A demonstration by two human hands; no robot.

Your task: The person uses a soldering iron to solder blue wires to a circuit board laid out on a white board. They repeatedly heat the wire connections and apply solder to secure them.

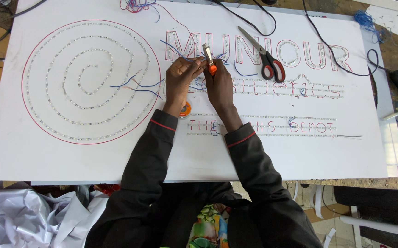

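Head view: LED strips laid across sign board; we pinch blue wire with left hand, right hand gripping orange knife, frame centre; loose wires left to join.

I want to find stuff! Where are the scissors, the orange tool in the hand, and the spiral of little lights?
scissors (267, 59), head view, on the pivot above the handles.
orange-handled cutter (212, 69), head view, on its orange handle.
spiral of little lights (91, 80), head view, near the spiral's centre.

Orange-handled utility knife, blade up, upright over white board; thin blue wire against it.
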